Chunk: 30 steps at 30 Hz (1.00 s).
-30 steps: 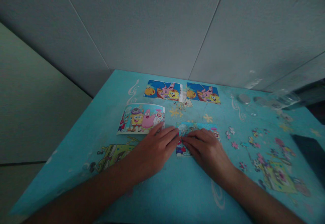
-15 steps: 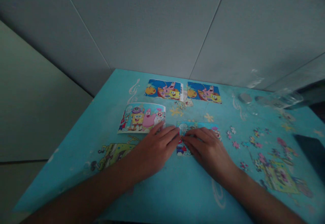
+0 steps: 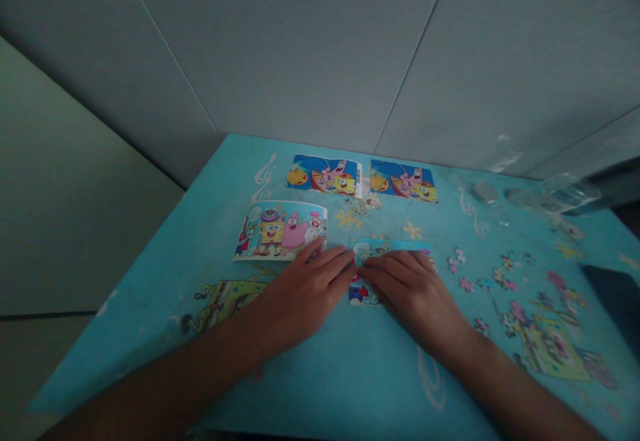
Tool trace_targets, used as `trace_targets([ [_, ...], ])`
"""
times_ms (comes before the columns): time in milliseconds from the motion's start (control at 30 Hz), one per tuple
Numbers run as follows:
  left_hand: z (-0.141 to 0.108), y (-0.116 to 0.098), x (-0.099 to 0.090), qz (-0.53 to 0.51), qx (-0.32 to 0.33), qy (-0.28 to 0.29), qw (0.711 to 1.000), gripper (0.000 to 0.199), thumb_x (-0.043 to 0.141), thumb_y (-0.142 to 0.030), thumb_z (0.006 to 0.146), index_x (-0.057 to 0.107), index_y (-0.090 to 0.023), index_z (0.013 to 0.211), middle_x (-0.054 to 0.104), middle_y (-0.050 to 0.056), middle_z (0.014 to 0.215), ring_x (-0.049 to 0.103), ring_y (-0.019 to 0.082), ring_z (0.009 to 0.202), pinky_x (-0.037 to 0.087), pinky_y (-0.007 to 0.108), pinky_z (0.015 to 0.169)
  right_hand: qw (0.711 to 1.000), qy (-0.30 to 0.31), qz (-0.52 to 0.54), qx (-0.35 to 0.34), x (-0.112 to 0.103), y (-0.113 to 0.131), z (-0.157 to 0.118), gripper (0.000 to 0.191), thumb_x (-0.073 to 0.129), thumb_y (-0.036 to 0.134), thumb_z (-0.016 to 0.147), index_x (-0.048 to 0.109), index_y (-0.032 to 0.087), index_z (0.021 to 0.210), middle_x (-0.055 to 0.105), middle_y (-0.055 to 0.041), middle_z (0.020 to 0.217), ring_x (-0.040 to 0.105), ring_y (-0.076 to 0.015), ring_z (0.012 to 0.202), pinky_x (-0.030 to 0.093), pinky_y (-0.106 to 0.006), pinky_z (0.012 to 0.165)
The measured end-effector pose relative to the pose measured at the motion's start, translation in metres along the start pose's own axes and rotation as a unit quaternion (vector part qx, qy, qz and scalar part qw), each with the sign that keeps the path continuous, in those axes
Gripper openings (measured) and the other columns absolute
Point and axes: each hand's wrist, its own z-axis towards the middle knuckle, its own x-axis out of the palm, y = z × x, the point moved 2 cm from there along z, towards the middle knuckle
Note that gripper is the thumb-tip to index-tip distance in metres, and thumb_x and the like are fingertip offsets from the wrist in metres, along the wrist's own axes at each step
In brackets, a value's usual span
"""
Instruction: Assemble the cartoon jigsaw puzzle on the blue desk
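Observation:
A partly covered jigsaw puzzle (image 3: 363, 247) lies flat on the table, its left and top edges showing. My left hand (image 3: 315, 284) rests beside its left edge, fingers stretched out, fingertips touching that edge. Over the middle of the puzzle is my right hand (image 3: 413, 291), fingers bent and pressed together, tips meeting the puzzle near its left side. Whatever lies under those fingertips is hidden. Just beyond my left hand lies a picture card (image 3: 273, 231) with cartoon figures, its lower right corner behind my fingers.
Loose puzzle pieces (image 3: 500, 277) are scattered on the right. At the back lie a blue picture card (image 3: 325, 175) and a matching blue puzzle (image 3: 403, 181). A clear plastic jar (image 3: 570, 194) lies at the back right, near a dark flat object (image 3: 613, 301). A wall (image 3: 310, 61) bounds the table.
My right hand's fingers have settled slightly flatter and closer together over the puzzle. The left hand stays in place; the view has shifted a little.

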Motion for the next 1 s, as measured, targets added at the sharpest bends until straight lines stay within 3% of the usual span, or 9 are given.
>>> trace_targets([
  [267, -0.001, 0.001, 0.002, -0.009, -0.002, -0.007, 1.000, 0.035, 0.037, -0.017, 0.108, 0.061, -0.016, 0.133, 0.059, 0.010, 0.144, 0.050, 0.025, 0.137, 0.031, 0.052, 0.119, 0.998, -0.052, 0.024, 0.035, -0.001, -0.019, -0.007, 0.021, 0.060, 0.018, 0.099, 0.071, 0.022, 0.117, 0.074, -0.0081, 0.119, 0.064, -0.0259, 0.104, 0.047, -0.044, 0.089],
  [467, -0.002, 0.001, 0.001, -0.006, -0.003, -0.003, 1.000, 0.036, 0.037, -0.017, 0.107, 0.061, -0.015, 0.134, 0.058, 0.011, 0.145, 0.051, 0.026, 0.137, 0.033, 0.053, 0.118, 0.998, -0.043, 0.035, 0.028, 0.001, -0.014, -0.005, 0.021, 0.061, 0.023, 0.100, 0.073, 0.026, 0.117, 0.074, -0.0074, 0.117, 0.064, -0.0260, 0.105, 0.048, -0.045, 0.090],
  [1000, -0.001, 0.001, -0.001, -0.009, -0.007, 0.017, 1.000, 0.037, 0.037, -0.016, 0.107, 0.058, -0.013, 0.137, 0.056, 0.012, 0.147, 0.049, 0.027, 0.139, 0.031, 0.054, 0.119, 0.999, -0.019, 0.018, 0.030, 0.002, -0.007, 0.002, 0.020, 0.060, 0.028, 0.101, 0.075, 0.023, 0.113, 0.074, -0.0077, 0.116, 0.063, -0.0267, 0.106, 0.047, -0.044, 0.090],
])
